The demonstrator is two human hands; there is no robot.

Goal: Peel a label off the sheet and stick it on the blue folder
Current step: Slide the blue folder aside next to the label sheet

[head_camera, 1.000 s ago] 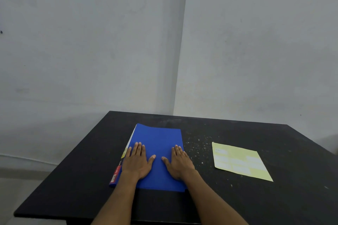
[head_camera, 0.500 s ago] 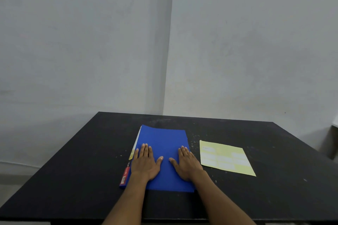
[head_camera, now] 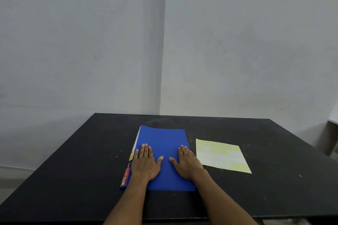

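Note:
The blue folder (head_camera: 162, 142) lies closed on the black table (head_camera: 73, 170), with a red and yellow strip along its left spine. My left hand (head_camera: 146, 163) rests flat, palm down, on the folder's left half. My right hand (head_camera: 186, 164) lies flat on its right half, fingers reaching the right edge. Neither hand holds anything. The pale yellow label sheet (head_camera: 222, 155) lies flat on the table just right of the folder, with several whitish labels on it.
Grey walls meet in a corner behind the table. A pale piece of furniture (head_camera: 332, 133) shows at the right edge. White specks dot the tabletop between folder and sheet.
The view has swung to the right and down a little. Both hands stay flat on the folder; folder and sheet have not moved on the table.

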